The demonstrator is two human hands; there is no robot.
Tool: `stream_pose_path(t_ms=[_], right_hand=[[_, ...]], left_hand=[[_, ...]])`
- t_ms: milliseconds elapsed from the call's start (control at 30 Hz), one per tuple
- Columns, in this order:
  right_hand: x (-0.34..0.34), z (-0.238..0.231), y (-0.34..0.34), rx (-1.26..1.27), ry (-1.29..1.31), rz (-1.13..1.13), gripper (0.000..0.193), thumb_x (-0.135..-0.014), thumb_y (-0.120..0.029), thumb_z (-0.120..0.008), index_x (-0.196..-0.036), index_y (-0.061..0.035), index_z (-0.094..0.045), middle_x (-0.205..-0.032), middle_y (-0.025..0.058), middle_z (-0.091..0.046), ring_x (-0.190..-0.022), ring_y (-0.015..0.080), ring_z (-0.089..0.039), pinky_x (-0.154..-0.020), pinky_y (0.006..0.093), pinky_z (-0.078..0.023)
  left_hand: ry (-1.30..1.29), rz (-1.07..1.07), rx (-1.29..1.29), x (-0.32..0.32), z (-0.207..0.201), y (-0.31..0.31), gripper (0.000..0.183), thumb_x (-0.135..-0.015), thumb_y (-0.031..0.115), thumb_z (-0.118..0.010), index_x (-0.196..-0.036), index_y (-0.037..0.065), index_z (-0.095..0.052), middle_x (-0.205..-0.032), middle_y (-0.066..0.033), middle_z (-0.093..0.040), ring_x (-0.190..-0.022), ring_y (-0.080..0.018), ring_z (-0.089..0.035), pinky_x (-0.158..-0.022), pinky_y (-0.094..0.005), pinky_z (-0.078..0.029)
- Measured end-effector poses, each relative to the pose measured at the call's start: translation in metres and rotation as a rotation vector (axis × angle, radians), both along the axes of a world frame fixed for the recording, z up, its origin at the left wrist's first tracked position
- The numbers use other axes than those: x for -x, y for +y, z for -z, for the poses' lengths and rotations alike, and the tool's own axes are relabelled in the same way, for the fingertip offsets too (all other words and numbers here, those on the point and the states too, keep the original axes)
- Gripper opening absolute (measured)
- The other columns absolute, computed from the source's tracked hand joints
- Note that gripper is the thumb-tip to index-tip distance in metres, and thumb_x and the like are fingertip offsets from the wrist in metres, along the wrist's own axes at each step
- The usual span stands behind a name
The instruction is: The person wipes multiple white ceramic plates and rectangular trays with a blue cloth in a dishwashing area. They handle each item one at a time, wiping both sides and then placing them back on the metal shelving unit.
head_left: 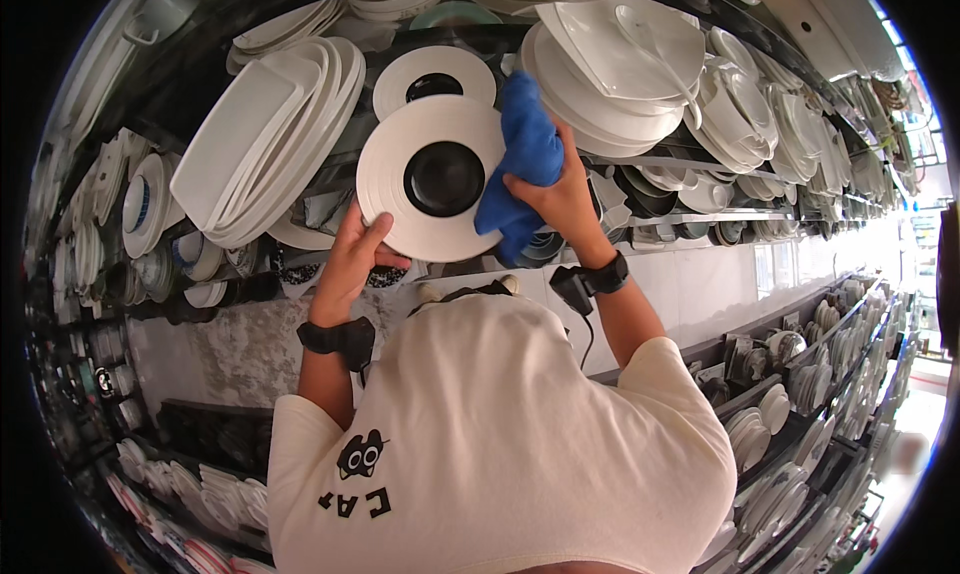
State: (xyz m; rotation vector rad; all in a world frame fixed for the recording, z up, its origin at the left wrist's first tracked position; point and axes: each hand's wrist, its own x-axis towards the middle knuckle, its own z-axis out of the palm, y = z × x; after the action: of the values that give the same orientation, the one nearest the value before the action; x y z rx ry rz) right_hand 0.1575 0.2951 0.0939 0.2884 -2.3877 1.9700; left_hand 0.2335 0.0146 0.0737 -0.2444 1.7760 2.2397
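My left hand [357,251] is closed on the lower left rim of a wide-rimmed white plate [384,177] with a round black centre. The thumb lies on top of the rim; the other fingers are partly hidden below it. At the plate's right rim, my right hand [562,191] grips a bunched blue cloth [531,140]. Part of the cloth hangs down and overlaps the plate's edge. Just beyond, a similar white plate with a black centre [394,78] rests on the shelf, partly covered by the held one.
Large white oval and rectangular dishes [258,134] lean in a stack on the left. To the right stand big white plates [565,94] topped by a bowl with a white spoon [655,49]. Shelves of crockery [810,394] line the aisle behind me. A tiled floor [690,292] runs between.
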Motion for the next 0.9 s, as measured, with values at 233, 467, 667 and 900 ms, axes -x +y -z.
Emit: stream_pose_path(t_ms=[233, 467, 667, 900], right_hand=[[-0.023, 0.028, -0.036, -0.036, -0.004, 0.033, 0.096, -0.071, -0.021, -0.082, -0.144, -0.0106, -0.022, -0.119, 0.0241, -0.06, -0.106, 0.033, -0.063, -0.093, 0.0401, -0.05], [-0.024, 0.023, -0.022, -0.062, -0.091, 0.02, 0.092, -0.071, -0.024, -0.081, -0.144, -0.0133, -0.026, -0.118, 0.0244, -0.062, -0.105, 0.0368, -0.065, -0.093, 0.0398, -0.051], [-0.035, 0.033, 0.009, -0.123, -0.135, 0.093, 0.092, -0.07, -0.022, -0.082, -0.144, -0.0134, -0.028, -0.12, 0.0232, -0.061, -0.107, 0.0343, -0.064, -0.094, 0.0395, -0.05], [-0.043, 0.045, 0.032, -0.132, -0.153, 0.181, 0.092, -0.071, -0.024, -0.081, -0.144, -0.0139, -0.027, -0.12, 0.0235, -0.061, -0.107, 0.0351, -0.064, -0.094, 0.0401, -0.05]], left_hand=[[0.093, -0.18, -0.154, 0.043, 0.002, 0.009, 0.045, -0.098, 0.018, -0.055, -0.137, 0.007, -0.035, -0.111, -0.0132, -0.064, -0.081, -0.0225, -0.07, -0.063, -0.0321, -0.06], [0.064, -0.146, -0.2, 0.094, 0.015, -0.009, 0.039, -0.098, 0.017, -0.052, -0.133, 0.009, -0.038, -0.113, -0.0179, -0.064, -0.093, -0.0296, -0.07, -0.07, -0.032, -0.059], [0.034, -0.109, -0.191, 0.119, 0.033, -0.011, 0.04, -0.098, 0.018, -0.055, -0.134, 0.01, -0.041, -0.115, -0.0175, -0.065, -0.098, -0.0301, -0.069, -0.075, -0.0292, -0.058], [0.011, -0.097, -0.18, 0.134, 0.042, -0.007, 0.041, -0.098, 0.016, -0.054, -0.135, 0.008, -0.04, -0.114, -0.0183, -0.065, -0.099, -0.0306, -0.069, -0.077, -0.0296, -0.059]])
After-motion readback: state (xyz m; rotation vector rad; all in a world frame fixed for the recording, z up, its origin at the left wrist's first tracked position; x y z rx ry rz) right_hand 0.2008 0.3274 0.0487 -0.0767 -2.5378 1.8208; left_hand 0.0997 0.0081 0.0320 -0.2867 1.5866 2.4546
